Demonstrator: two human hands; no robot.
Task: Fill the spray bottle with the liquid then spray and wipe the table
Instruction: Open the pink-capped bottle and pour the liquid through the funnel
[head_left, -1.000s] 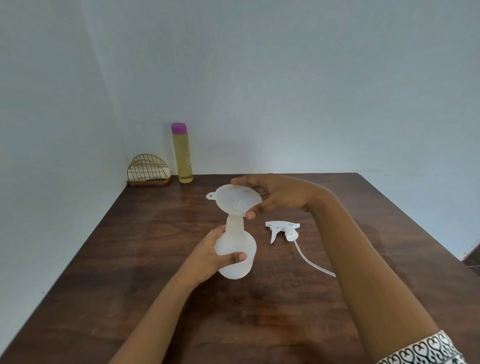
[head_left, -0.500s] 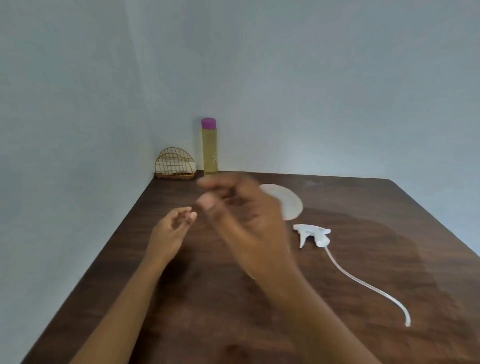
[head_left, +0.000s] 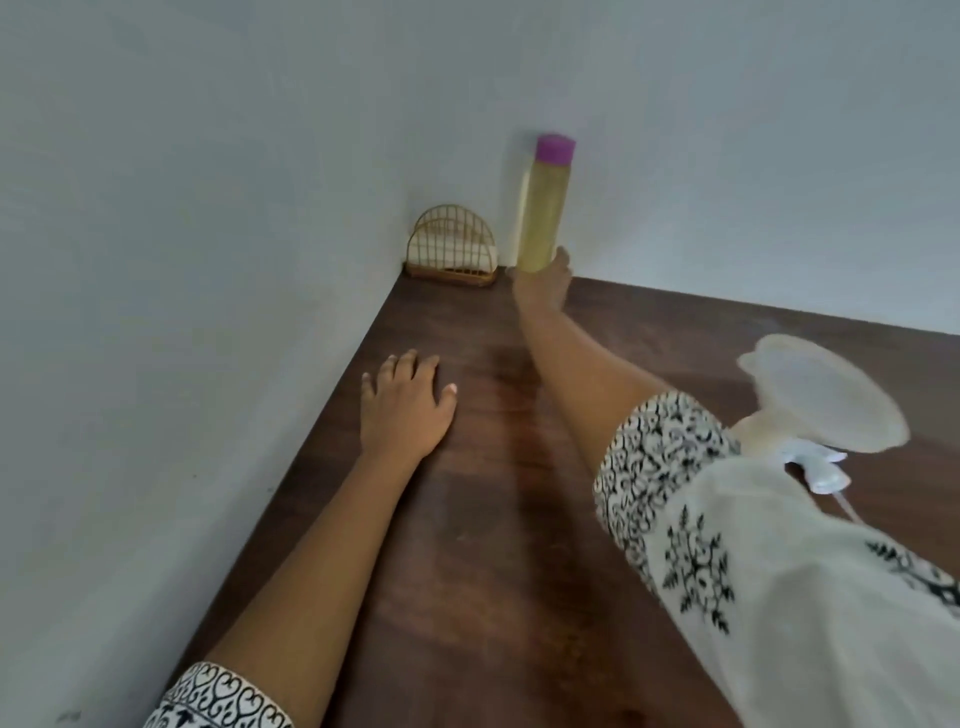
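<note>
A tall bottle of yellow liquid (head_left: 543, 218) with a purple cap stands in the far corner against the wall. My right hand (head_left: 540, 283) is stretched out to it, thumb and fingers wrapped around its base. My left hand (head_left: 405, 410) lies flat and open on the brown wooden table (head_left: 467, 597) near the left wall. At the right, a translucent funnel (head_left: 831, 395) sits in the neck of the clear spray bottle (head_left: 756, 434), whose body is hidden behind my right sleeve. The white spray head (head_left: 821, 467) with its tube lies on the table beside it.
A gold wire holder (head_left: 449, 249) with a white cloth or sponge in it stands in the corner, just left of the yellow bottle. Walls close the table on the left and far sides.
Both hands have left the spray bottle and funnel. My right hand swung out to the far corner and closed on the yellow bottle; my left hand settled flat on the table. The view turned left.
</note>
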